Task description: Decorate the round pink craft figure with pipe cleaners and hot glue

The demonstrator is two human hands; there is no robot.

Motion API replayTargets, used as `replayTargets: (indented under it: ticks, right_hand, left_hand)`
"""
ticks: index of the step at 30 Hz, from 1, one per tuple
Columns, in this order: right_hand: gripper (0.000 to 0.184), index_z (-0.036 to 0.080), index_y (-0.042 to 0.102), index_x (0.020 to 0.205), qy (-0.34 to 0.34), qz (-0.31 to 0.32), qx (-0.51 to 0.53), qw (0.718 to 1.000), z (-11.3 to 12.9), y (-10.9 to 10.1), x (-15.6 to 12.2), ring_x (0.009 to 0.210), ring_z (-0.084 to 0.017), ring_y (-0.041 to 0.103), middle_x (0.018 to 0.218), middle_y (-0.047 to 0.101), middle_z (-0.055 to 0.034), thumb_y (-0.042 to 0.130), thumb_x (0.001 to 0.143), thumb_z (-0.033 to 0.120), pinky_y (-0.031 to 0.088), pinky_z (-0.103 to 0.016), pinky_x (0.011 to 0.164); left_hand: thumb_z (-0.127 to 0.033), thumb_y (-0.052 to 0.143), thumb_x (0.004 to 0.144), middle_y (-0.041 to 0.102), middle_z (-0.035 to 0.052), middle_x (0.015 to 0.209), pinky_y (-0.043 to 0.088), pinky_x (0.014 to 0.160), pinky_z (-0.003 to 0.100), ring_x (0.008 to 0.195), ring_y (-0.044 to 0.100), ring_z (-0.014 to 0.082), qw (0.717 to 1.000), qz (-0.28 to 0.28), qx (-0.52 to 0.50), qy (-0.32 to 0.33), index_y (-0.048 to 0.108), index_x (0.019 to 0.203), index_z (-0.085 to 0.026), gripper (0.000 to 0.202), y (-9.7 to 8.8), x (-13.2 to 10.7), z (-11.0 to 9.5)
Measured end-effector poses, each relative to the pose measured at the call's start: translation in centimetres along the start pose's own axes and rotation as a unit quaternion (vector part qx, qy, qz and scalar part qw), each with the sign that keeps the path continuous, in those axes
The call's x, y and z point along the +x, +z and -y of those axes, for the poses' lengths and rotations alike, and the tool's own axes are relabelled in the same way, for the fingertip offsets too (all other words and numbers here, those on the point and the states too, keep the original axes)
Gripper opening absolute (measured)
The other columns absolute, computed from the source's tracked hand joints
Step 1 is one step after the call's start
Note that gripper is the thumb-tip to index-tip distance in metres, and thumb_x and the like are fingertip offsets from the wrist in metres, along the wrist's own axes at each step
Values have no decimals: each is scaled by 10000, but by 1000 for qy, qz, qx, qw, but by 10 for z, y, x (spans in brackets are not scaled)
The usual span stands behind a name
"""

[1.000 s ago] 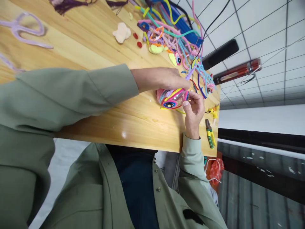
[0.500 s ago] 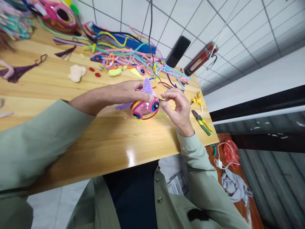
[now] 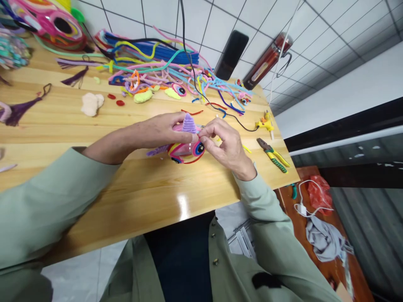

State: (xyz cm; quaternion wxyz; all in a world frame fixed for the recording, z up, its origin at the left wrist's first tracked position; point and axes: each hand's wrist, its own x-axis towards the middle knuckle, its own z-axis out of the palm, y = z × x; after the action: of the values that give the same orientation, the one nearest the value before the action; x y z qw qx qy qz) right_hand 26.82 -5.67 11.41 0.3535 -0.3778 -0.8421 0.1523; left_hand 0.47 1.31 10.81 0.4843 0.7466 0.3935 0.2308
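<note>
A pink fish-shaped craft figure (image 3: 185, 149) with big blue-ringed eyes, a yellow band and a fuzzy purple pipe-cleaner fin (image 3: 189, 124) is held just over the wooden table. My left hand (image 3: 166, 130) grips it from behind and above, fingers wrapped around its back beside the fin. At the figure's right eye, my right hand (image 3: 220, 140) has thumb and index finger pinched together against the upper rim. Whatever sits between those fingertips is too small to make out. A purple tail (image 3: 157, 151) sticks out to the left under my left wrist.
Pipe cleaners (image 3: 151, 69) lie in a tangled heap at the back. Pliers (image 3: 273, 155) and a yellow glue gun (image 3: 266, 124) with a black cord rest at right. A phone (image 3: 232, 54) and a red flask (image 3: 267, 63) stand by the tiled wall. A bigger pink figure (image 3: 50, 25) is at back left.
My right hand has closed in on the figure, its fingertips now meeting at the eye's upper rim. My left hand keeps its grip. The camera view has shifted slightly.
</note>
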Motion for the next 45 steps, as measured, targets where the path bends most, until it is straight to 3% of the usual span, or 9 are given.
replayTargets:
  ticks: [3,7,13,18,24,32,37,45]
  right_hand:
    - [246,265,756,1094,13,17,12,1000,-1,0,-3,964,-238,703,1046,780,-59,637,1238,425,599,-417,922]
    - [346,268,726,1098,43,43,30,998,-1,-1,-5,976,-233,678,1061,750,-55,588,1278,529,592,-406,941]
    - [353,263,700,1102,24,49,54,997,-1,-1,-4,1002,-228,679,1091,745,-56,557,1300,519,590,-405,976]
    - [223,249,748,1131,-2,6,76,997,-4,2,-6,1010,-219,703,1101,772,-52,679,1260,418,576,-384,921]
    - [202,254,777,1172,64,-60,107,990,-3,4,-16,987,-211,715,1114,774,-37,775,1206,453,600,-377,905]
    - [129,255,775,1173,-30,-58,46,997,-2,12,-15,1002,-222,717,1081,782,-44,751,1227,370,606,-397,933]
    - [105,248,775,1252,-33,-71,19,997,-3,15,-14,994,-221,725,1103,790,-53,726,1235,340,616,-389,907]
    - [157,257,762,1232,-68,-54,-5,996,-9,17,-15,1067,-242,754,1160,791,-79,612,1270,286,650,-422,960]
  left_hand:
    - [-629,969,779,753,51,915,646,973,474,1024,746,373,1000,3,5,-4,795,931,-287,412,0,-1,-1]
    - [-612,960,780,784,49,975,624,939,472,984,747,359,1000,12,7,-13,806,991,-280,423,0,-1,0]
    - [-671,878,824,786,41,983,580,842,415,930,735,324,999,30,29,-10,790,1062,-273,473,-1,-1,-1]
    - [-687,848,856,811,59,1140,592,873,392,1064,776,335,997,47,43,-51,772,1266,-255,600,-3,-8,-10]
    - [-669,864,833,822,86,1307,613,958,414,1130,764,341,999,10,20,-34,744,1448,-231,764,0,-11,-9]
    - [-722,840,863,833,93,1307,618,1025,435,1128,749,329,998,30,35,-34,775,1467,-228,783,-2,-9,-11]
    - [-743,832,859,831,101,1333,627,1045,445,1145,757,338,997,40,57,-25,802,1470,-235,795,-3,-7,-10]
    - [-836,808,869,831,106,1428,625,1154,489,1224,764,362,995,74,61,-13,791,1536,-249,889,-5,-5,-10]
